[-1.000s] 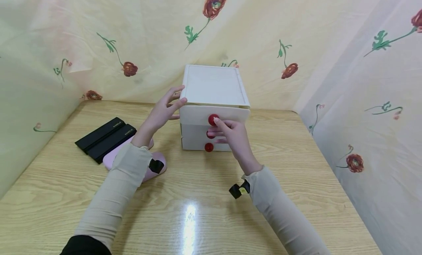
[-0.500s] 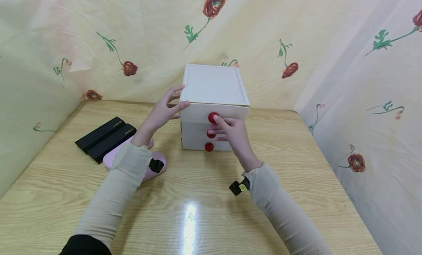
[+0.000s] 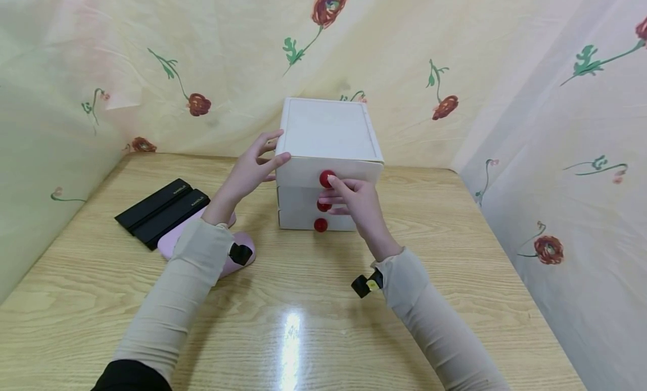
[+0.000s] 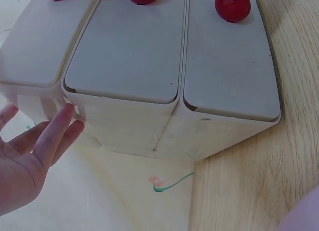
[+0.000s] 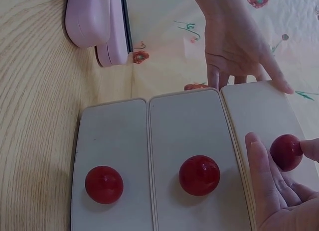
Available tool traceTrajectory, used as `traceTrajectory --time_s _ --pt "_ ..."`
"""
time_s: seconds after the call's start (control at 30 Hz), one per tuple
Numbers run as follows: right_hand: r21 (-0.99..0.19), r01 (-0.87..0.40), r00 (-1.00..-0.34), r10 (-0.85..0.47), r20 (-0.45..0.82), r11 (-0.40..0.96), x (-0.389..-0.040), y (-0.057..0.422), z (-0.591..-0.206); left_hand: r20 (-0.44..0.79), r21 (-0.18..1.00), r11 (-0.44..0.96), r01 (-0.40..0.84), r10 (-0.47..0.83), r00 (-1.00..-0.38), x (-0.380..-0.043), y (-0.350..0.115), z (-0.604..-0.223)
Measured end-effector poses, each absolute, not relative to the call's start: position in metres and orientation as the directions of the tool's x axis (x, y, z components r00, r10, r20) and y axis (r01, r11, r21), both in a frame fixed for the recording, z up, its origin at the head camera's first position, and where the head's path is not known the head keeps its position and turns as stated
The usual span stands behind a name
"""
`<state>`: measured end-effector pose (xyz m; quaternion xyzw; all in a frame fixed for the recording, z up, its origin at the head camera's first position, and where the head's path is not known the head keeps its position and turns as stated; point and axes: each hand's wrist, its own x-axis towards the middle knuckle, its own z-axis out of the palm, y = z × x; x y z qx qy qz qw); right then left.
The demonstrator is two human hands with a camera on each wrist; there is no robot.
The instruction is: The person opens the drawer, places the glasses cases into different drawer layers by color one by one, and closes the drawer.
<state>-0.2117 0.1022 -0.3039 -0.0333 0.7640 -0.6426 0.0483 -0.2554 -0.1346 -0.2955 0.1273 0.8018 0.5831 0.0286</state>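
Observation:
A white three-drawer box [image 3: 328, 127] stands on the table, with one red round knob on each drawer front. The right hand [image 3: 360, 203] pinches the top red drawer knob [image 3: 327, 178] between thumb and fingers; its other fingers hang before the middle knob [image 5: 199, 175]. The left hand [image 3: 247, 169] rests against the box's upper left side, fingers fairly straight, thumb on the top front edge. In the left wrist view those fingers [image 4: 52, 136] touch the side wall. The top drawer front [image 3: 303, 172] sits nearly flush under the lid. The bottom knob [image 3: 320, 225] is untouched.
Left of the box lie a black two-panel object [image 3: 162, 214] with small lettering and lilac rounded objects [image 3: 242, 242], partly hidden by the left arm. A flowered cloth [image 3: 227, 54] hangs behind the wooden table [image 3: 313, 301].
The top drawer front and its knob have moved slightly inward with the right hand, and the gap under the lid has narrowed. The left thumb has shifted slightly right along the front edge.

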Motion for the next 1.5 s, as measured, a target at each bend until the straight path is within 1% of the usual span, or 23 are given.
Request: traceTrajectory --time_s 1.0,1.5 --pt "-0.986 0.022 -0.992 -0.118 -0.041 0.164 -0.215 0.0993 -0.3026 0.13 0.92 0.332 0.206 0.235 -0.963 -0.2548 -0.1374 -0.2965" --pt "-0.968 -0.014 -0.99 -0.14 -0.022 0.252 -0.2099 0.1068 -0.2992 0.126 0.919 0.335 0.206 0.245 -0.961 -0.2536 -0.1367 -0.296"
